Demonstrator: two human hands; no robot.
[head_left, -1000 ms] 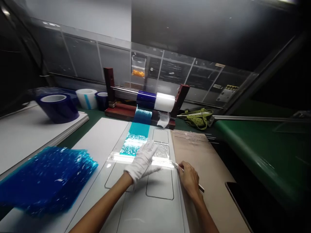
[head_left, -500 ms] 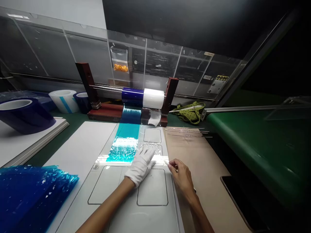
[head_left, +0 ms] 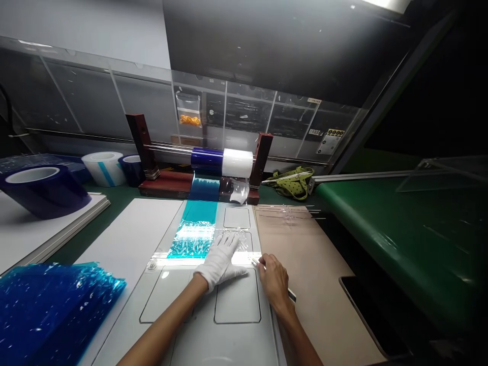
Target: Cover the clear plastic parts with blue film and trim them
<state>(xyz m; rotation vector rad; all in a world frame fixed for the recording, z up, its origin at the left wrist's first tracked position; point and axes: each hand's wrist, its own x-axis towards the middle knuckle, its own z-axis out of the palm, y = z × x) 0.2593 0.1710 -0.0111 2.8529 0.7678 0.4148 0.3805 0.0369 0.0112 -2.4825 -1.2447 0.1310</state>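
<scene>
My left hand [head_left: 221, 262], in a white glove, lies flat on a clear crinkled film [head_left: 241, 239] with its thumb stretched out to the right. Under it is a pale sheet [head_left: 198, 335] printed with dark rounded outlines. Bare and closed, my right hand [head_left: 275, 282] grips a slim white pen-like tool [head_left: 292, 295]; its pale tip points left, close to the sheet's right edge. A blue film strip [head_left: 200, 213] runs down beside my left hand from a dark blue roll [head_left: 207, 161]. A white roll [head_left: 237, 162] shares the same rod.
A dark red wooden stand [head_left: 168, 183] carries the rod. To the left are a large blue roll [head_left: 49, 195], a white roll [head_left: 102, 170] and a pile of blue film [head_left: 53, 310]. A phone [head_left: 371, 315] lies at right on brown board [head_left: 324, 305], with a green pouch [head_left: 292, 183] behind.
My right hand has moved left with the tool, its tip now nearer my left hand. My left thumb has spread away from the fingers. The camera view has shifted slightly.
</scene>
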